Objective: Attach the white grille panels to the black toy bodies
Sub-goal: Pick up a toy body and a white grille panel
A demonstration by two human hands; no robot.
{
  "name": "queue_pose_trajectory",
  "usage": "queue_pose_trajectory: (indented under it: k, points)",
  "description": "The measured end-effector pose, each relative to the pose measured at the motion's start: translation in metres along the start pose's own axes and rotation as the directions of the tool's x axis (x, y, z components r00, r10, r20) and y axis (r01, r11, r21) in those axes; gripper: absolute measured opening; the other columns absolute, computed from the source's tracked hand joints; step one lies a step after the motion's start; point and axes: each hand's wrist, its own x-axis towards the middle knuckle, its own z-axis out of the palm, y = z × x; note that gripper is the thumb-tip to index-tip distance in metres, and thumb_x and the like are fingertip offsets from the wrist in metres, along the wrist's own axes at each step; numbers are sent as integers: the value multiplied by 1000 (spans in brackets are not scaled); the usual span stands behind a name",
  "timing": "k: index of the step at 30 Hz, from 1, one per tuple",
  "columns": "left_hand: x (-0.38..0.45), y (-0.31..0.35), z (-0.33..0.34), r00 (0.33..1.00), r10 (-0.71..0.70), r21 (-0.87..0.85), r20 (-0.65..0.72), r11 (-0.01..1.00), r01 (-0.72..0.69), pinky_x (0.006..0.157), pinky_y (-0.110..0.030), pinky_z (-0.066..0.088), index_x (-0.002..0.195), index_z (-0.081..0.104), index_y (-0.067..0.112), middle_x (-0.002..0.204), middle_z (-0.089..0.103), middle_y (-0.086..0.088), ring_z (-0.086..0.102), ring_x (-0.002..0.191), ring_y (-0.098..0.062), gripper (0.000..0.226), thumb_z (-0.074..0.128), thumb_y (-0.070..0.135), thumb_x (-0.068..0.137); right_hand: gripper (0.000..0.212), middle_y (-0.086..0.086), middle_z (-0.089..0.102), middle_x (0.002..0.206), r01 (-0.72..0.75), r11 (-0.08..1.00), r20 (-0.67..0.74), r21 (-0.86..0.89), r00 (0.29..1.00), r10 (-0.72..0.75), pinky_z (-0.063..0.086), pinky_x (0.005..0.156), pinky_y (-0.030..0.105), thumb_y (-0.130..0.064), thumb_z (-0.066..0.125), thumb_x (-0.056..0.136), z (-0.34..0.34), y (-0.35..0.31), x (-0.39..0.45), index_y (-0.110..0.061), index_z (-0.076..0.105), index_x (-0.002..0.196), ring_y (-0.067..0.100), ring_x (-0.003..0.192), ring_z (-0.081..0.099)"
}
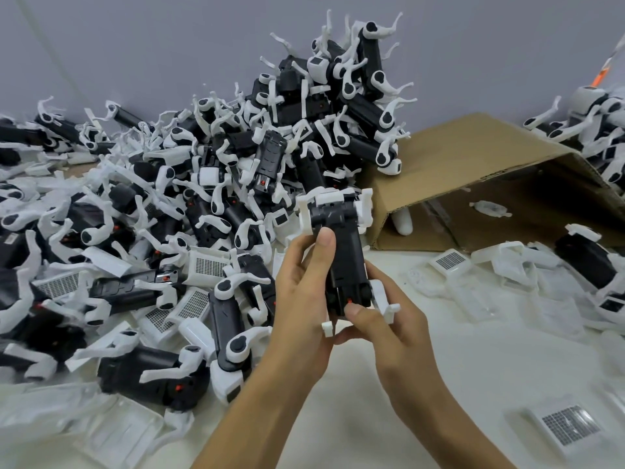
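I hold one black toy body [345, 252] with white legs upright above the white table, its underside toward me. My left hand [304, 292] grips its left side, thumb pressed on the upper part. My right hand [382, 319] grips the lower end, thumb beside a small red switch. A loose white grille panel [568, 424] lies flat at the lower right. Another grille panel [449, 260] lies right of the held toy. Whether a grille sits on the held body is hidden.
A big heap of black-and-white toy bodies [236, 170] fills the left and centre back, with grille panels mixed in. An open cardboard box [473, 170] lies on its side at the right. More white parts [507, 279] and toys [588, 262] sit at the right edge.
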Motion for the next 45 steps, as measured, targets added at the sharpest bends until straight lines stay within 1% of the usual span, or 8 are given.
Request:
queue_pose_trajectory:
  k: [5, 12, 16, 20, 27, 34, 38, 45]
  points:
    - [-3, -5, 4, 1000, 7, 54, 16, 999, -8, 39, -22, 40, 95, 65, 27, 95, 66, -6, 59, 72, -23, 26, 64, 50, 83, 42, 4, 75, 108, -30, 999, -41, 42, 999, 32, 59, 63, 36, -26, 57, 87, -1, 2, 0, -20, 65, 128, 25, 95, 72]
    - [-3, -3, 3, 999, 44, 10, 25, 999, -44, 45, -25, 46, 95, 65, 22, 86, 65, -4, 62, 63, -17, 28, 64, 48, 83, 52, 0, 74, 111, -17, 1000, -11, 17, 1000, 17, 62, 65, 37, -19, 55, 84, -2, 2, 0, -22, 60, 135, 25, 97, 71]
    - [-4, -3, 4, 998, 35, 20, 54, 999, -36, 38, -24, 41, 99, 61, 22, 84, 61, -5, 58, 56, -20, 32, 63, 50, 84, 50, 3, 73, 114, -14, 999, -32, 33, 999, 15, 59, 61, 34, -21, 56, 85, 0, 3, -2, -23, 60, 135, 27, 93, 71]
    - [-3, -3, 4, 996, 63, 41, 70, 997, -66, 41, -22, 43, 94, 65, 28, 87, 62, -5, 58, 63, -19, 24, 63, 49, 83, 46, 7, 73, 109, -28, 996, -42, 83, 999, 32, 57, 58, 33, -22, 57, 87, 2, 5, -4, -26, 62, 132, 30, 92, 72]
    - [-3, -4, 1, 998, 59, 68, 36, 996, -62, 55, -31, 52, 96, 65, 29, 91, 71, -2, 66, 71, -18, 24, 64, 50, 84, 44, 7, 74, 112, -59, 990, -5, 128, 998, 60, 57, 59, 32, -43, 62, 78, 3, 0, 0, -41, 67, 122, 30, 93, 72]
    - [-1, -1, -1, 999, 30, 34, 17, 999, -30, 50, -26, 50, 97, 67, 25, 84, 70, 2, 64, 62, -15, 30, 65, 51, 81, 56, 6, 73, 114, -55, 991, -9, 121, 998, 56, 57, 62, 32, -37, 63, 75, 4, 1, 0, -30, 64, 131, 29, 98, 71]
    - [-1, 0, -1, 999, 30, 18, 27, 999, -30, 49, -28, 49, 105, 64, 20, 81, 69, 0, 63, 62, -17, 38, 64, 50, 83, 53, 4, 74, 110, -40, 995, 13, 95, 999, 39, 57, 62, 31, -21, 59, 83, 3, 0, -1, -25, 60, 136, 26, 93, 70]
    - [-6, -7, 3, 997, 28, 21, 78, 999, -29, 44, -26, 45, 100, 63, 28, 89, 66, -1, 63, 63, -16, 31, 63, 53, 82, 51, 5, 74, 110, -28, 989, -67, 142, 997, 38, 58, 61, 33, -36, 61, 73, 3, -1, -4, -32, 68, 124, 29, 96, 71]
